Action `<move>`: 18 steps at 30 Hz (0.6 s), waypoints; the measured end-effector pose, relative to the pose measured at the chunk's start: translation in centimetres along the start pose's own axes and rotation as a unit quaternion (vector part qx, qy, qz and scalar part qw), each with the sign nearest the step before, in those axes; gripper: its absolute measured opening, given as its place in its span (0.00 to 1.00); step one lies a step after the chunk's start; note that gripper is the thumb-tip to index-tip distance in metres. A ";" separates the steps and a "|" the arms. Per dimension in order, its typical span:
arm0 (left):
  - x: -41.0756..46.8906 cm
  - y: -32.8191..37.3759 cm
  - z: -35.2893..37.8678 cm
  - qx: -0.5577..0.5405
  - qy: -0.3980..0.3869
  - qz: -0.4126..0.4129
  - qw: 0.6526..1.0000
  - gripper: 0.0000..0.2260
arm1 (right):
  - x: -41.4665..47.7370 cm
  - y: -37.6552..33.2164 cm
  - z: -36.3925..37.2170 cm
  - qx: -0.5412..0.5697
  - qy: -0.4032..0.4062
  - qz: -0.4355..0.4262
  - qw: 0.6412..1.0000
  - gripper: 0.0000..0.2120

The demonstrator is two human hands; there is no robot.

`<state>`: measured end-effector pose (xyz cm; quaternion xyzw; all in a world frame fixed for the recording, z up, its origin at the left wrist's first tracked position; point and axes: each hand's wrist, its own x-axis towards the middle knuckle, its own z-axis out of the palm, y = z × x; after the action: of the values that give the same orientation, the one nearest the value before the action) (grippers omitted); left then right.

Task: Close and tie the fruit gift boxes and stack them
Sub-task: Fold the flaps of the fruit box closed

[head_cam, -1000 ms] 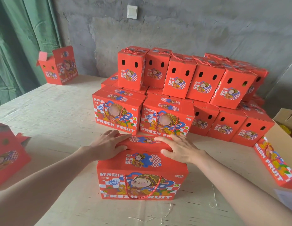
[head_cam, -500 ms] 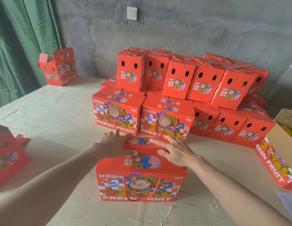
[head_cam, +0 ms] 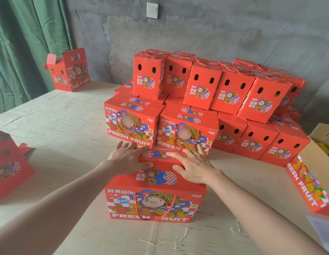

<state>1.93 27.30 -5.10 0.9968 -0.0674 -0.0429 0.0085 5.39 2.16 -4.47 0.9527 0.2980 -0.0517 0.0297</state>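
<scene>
Head view — red fruit box (head_cam: 156, 203) at 6 o'clock on the table (head_cam: 68, 126), near the stack of boxes (head_cam: 230, 92) at 12 o'clock. Flat on its top flaps, left hand (head_cam: 128, 159) and right hand (head_cam: 196, 168) — fingers straight, spread, pressing down.

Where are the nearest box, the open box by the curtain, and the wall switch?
nearest box (head_cam: 156, 201): head view, front face.
open box by the curtain (head_cam: 78, 75): head view, printed side.
wall switch (head_cam: 152, 10): head view, plate centre.

Printed red cardboard gift box (head_cam: 156, 197) with twisted cord handle (head_cam: 154, 208) on rough, matt wooden table (head_cam: 68, 129).
</scene>
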 end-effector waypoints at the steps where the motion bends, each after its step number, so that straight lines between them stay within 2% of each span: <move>1: 0.1 0.0 0.1 -0.005 0.002 0.010 1.000 0.47 | 0.2 -0.5 -0.1 0.008 0.000 0.003 1.000 0.24; 6: -0.1 -0.3 0.4 0.000 0.022 0.033 0.999 0.52 | 0.6 -1.7 0.3 0.028 0.002 -0.022 0.999 0.23; 11: 0.2 -1.4 -0.2 0.019 -0.021 0.087 0.996 0.42 | 0.8 -1.0 0.3 0.018 0.007 -0.039 0.999 0.21; 18: -0.1 -3.4 -1.2 0.030 -0.070 0.166 0.983 0.37 | 0.5 -0.9 0.0 0.019 -0.007 -0.048 0.999 0.21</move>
<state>2.43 30.65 -3.96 0.9662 -0.2334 -0.1081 -0.0192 5.28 3.19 -4.55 0.9373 0.3423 -0.0652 0.0111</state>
